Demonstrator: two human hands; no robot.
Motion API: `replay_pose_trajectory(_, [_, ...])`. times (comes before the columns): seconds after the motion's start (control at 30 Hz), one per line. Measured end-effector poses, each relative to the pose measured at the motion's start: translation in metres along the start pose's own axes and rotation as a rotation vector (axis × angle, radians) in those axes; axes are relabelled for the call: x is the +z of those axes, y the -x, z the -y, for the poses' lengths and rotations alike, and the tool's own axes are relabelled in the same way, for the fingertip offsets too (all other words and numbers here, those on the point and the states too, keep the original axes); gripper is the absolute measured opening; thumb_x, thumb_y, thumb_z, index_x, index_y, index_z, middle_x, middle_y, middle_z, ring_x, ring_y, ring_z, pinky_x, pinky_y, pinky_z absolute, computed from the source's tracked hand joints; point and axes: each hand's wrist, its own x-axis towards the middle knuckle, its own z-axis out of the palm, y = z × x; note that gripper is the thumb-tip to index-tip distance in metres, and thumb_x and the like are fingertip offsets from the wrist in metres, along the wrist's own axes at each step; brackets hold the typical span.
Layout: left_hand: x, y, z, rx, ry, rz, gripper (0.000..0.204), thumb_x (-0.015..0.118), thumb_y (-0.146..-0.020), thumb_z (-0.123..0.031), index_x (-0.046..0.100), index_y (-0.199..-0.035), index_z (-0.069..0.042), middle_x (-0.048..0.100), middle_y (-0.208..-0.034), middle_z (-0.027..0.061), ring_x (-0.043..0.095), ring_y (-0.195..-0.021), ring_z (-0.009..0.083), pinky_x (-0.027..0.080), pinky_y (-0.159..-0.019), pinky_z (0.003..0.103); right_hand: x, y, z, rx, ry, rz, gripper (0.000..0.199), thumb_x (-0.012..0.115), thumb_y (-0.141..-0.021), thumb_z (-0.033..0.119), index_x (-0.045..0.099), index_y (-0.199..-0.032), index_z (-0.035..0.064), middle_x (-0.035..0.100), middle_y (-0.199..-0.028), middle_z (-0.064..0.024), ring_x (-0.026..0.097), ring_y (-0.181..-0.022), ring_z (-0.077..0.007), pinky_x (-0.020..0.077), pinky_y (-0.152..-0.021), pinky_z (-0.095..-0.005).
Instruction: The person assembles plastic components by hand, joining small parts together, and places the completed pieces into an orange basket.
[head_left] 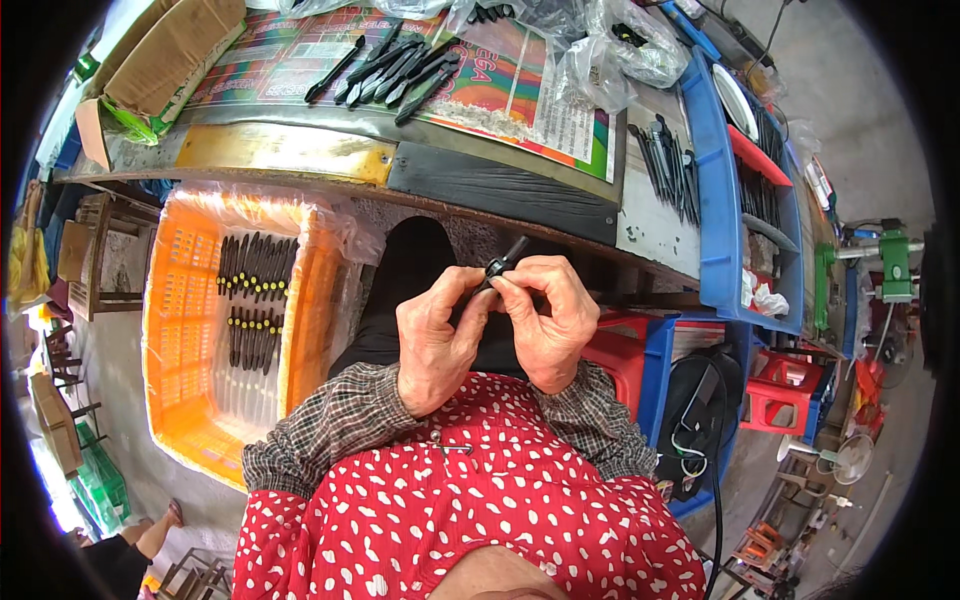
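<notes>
Above my lap, just off the table's near edge, both hands meet on a slim black stick-like part [495, 268] with a round collar. My left hand [435, 335] pinches its lower end between thumb and bent fingers. From the other side, my right hand [548, 318] closes thumb and fingertips on it near the collar. The tip points up and right; fingers cover the rest, so its exact kind is unclear. On the table ahead lies a loose pile of slim black pieces [392, 75]. To my left, similar black pieces with yellow dots [257, 268] lie in two rows inside an orange crate [180, 330].
The table edge [500, 195] runs across in front of me. At right stands a blue divided tray [715, 180], beside more black pieces [668, 165]. A cardboard box [175, 50] sits far left; plastic bags [610, 60] lie at the back. A red stool [620, 360] is by my right side.
</notes>
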Motion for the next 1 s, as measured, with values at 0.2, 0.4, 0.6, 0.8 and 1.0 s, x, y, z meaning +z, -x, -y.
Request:
replay_pose_trajectory(0.2, [0.001, 0.0017, 0.0055, -0.212, 0.298, 0.03, 0.01, 0.061, -0.088, 0.001, 0.059, -0.098, 0.001, 0.064, -0.072, 0.0036, 0.051, -0.054, 0.0016, 0.04, -0.046, 0.019, -0.0043, 0.0026, -0.0022, 0.197, -0.203, 0.046, 0.012, 0.07, -0.08, -0.004, 0.059, -0.084, -0.0017, 0.059, -0.08, -0.0067, 0.058, -0.061, -0.0101, 0.0475, -0.051, -0.0224])
replay_pose_trajectory(0.4, [0.001, -0.0013, -0.0005, 0.0, 0.015, 0.024, 0.014, 0.063, -0.085, 0.003, 0.059, -0.098, 0.001, 0.063, -0.073, 0.0074, 0.058, -0.06, 0.0096, 0.046, -0.053, 0.023, -0.0055, 0.0044, -0.0012, 0.174, -0.148, -0.006, 0.014, 0.072, -0.078, -0.004, 0.06, -0.083, -0.0008, 0.06, -0.079, -0.009, 0.059, -0.061, -0.0135, 0.0485, -0.052, -0.0246])
replay_pose_trajectory(0.6, [0.0015, -0.0021, -0.0016, 0.084, -0.067, 0.004, 0.016, 0.064, -0.084, 0.003, 0.06, -0.099, 0.001, 0.062, -0.074, 0.01, 0.062, -0.062, 0.0143, 0.048, -0.056, 0.025, -0.0058, 0.0017, 0.0015, 0.051, -0.029, -0.02, 0.012, 0.07, -0.079, -0.005, 0.059, -0.084, -0.002, 0.059, -0.08, -0.0099, 0.059, -0.063, -0.013, 0.0497, -0.052, -0.0243])
replay_pose_trajectory(0.8, [0.0025, 0.0014, 0.0006, 0.005, -0.027, 0.0, 0.014, 0.064, -0.084, 0.003, 0.06, -0.098, 0.002, 0.064, -0.074, 0.0101, 0.062, -0.063, 0.0125, 0.048, -0.056, 0.025, -0.0046, 0.004, 0.0001, 0.139, -0.113, 0.007, 0.014, 0.072, -0.078, -0.003, 0.06, -0.084, -0.0008, 0.061, -0.078, -0.01, 0.061, -0.064, -0.0156, 0.0497, -0.053, -0.0256])
replay_pose_trajectory(1.0, [0.0045, 0.0023, 0.0043, -0.016, 0.008, 0.003, 0.013, 0.062, -0.086, 0.002, 0.059, -0.099, 0.002, 0.064, -0.072, 0.0062, 0.057, -0.059, 0.0072, 0.044, -0.052, 0.021, -0.0038, 0.0053, -0.0038, 0.153, -0.134, 0.034, 0.013, 0.071, -0.079, -0.003, 0.059, -0.084, -0.0011, 0.06, -0.078, -0.0086, 0.06, -0.063, -0.0129, 0.0489, -0.053, -0.0229])
